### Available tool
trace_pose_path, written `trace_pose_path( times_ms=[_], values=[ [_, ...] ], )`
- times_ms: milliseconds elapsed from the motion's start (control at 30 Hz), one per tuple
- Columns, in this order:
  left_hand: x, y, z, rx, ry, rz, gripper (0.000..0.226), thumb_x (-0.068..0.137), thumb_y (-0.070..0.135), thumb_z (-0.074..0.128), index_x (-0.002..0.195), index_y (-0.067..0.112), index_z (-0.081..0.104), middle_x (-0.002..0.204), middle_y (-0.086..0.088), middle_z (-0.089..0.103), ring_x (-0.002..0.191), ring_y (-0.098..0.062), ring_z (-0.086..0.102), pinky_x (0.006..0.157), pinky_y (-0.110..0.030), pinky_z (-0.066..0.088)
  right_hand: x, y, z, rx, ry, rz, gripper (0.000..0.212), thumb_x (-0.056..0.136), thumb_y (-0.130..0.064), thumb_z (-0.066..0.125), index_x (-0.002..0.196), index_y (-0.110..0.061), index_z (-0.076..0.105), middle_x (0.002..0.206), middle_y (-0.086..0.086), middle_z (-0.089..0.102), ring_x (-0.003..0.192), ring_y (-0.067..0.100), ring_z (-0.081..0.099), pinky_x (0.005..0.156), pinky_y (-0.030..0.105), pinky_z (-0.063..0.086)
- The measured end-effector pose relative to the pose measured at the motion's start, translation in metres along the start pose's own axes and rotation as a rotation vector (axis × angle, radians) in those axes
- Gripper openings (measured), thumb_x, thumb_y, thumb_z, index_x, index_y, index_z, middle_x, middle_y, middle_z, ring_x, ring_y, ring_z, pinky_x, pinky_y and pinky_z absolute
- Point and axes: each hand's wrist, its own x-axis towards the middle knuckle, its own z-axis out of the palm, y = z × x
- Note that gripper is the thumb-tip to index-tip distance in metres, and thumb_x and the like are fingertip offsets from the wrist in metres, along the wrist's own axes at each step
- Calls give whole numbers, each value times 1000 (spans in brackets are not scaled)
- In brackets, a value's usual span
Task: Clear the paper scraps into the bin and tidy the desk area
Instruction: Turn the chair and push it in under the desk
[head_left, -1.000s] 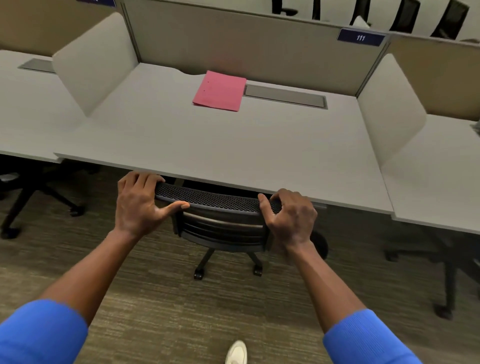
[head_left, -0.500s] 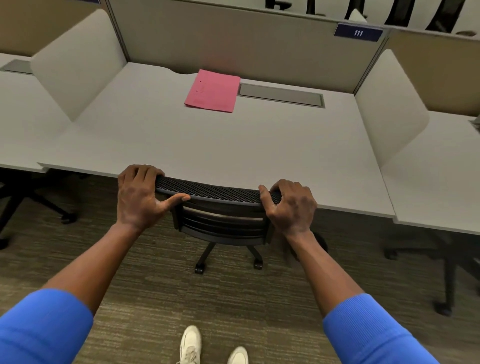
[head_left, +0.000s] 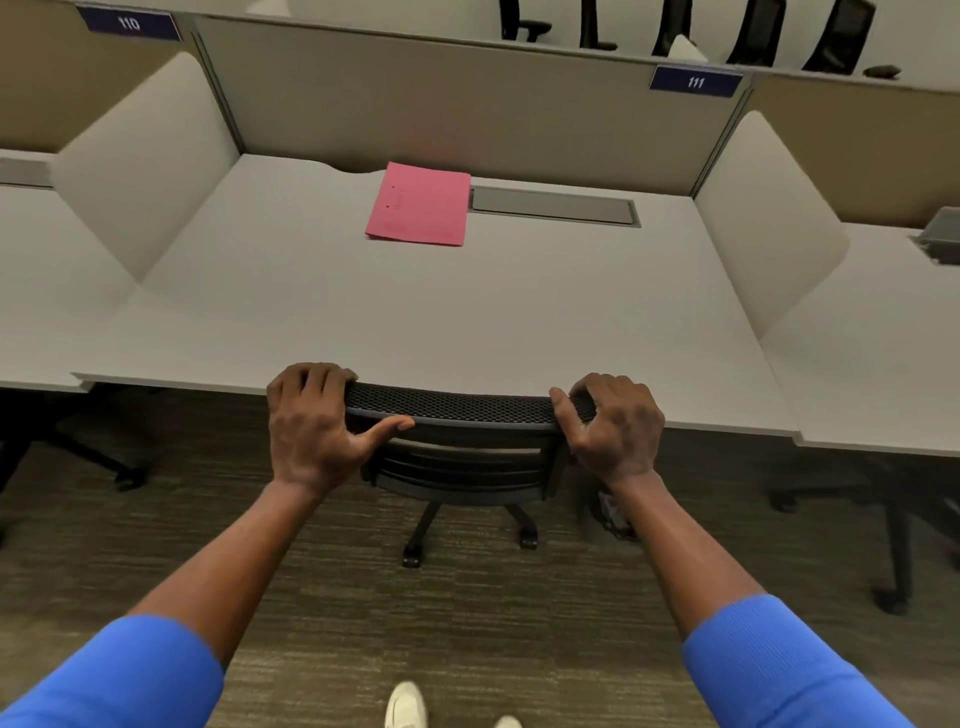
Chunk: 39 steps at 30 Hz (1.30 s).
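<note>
A black mesh-backed office chair (head_left: 452, 410) stands tucked under the front edge of the white desk (head_left: 415, 317). My left hand (head_left: 311, 426) grips the left end of the chair's top rail, fingers over the top and thumb along the front. My right hand (head_left: 613, 426) grips the right end of the same rail. A pink folder (head_left: 420, 203) lies flat at the back of the desk, beside a grey cable hatch (head_left: 553, 206). No paper scraps or bin are in view.
Beige partitions and white side dividers (head_left: 140, 171) enclose the desk, with neighbouring desks left and right. Another chair's base (head_left: 893, 551) stands under the right desk, and a dark chair base (head_left: 104, 467) under the left one. My white shoes (head_left: 408, 706) are on the carpet.
The chair has rolled forward under the desk with both hands on its rail, and I have stepped closer. The back rail now meets the desk's front edge.
</note>
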Motion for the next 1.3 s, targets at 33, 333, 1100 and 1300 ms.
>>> trace_pose_path(
  times_ms=[33, 333, 1100, 1300],
  values=[
    [0, 1, 0, 1, 2, 2, 91, 78, 99, 47, 107, 15, 66, 108, -7, 68, 108, -31, 59, 92, -45, 42, 0, 1, 0, -3, -4, 3, 52, 99, -67, 46, 79, -24, 67, 73, -4, 69, 69, 18, 60, 64, 28, 31],
    [-2, -5, 3, -1, 3, 66, 85, 86, 92, 47, 111, 13, 66, 110, -10, 68, 107, -33, 59, 94, -48, 44, -1, 1, -1, -26, -23, 25, 58, 100, -69, 40, 79, -23, 68, 75, -2, 70, 71, 19, 60, 65, 30, 38],
    [35, 20, -51, 128, -147, 69, 86, 98, 84, 26, 127, 10, 58, 138, -14, 58, 144, -36, 49, 124, -53, 33, 27, -8, -33, 10, -363, -16, 81, 79, -99, 34, 99, -31, 71, 98, -8, 71, 94, 16, 63, 85, 39, 53],
    [97, 33, -108, 144, -78, 104, 76, 106, 67, 21, 130, 8, 64, 146, -20, 59, 150, -40, 46, 125, -53, 32, 73, -39, -65, 64, -299, -55, 87, 80, -99, 26, 114, -29, 66, 115, -6, 72, 106, 16, 64, 88, 39, 57]
  ],
)
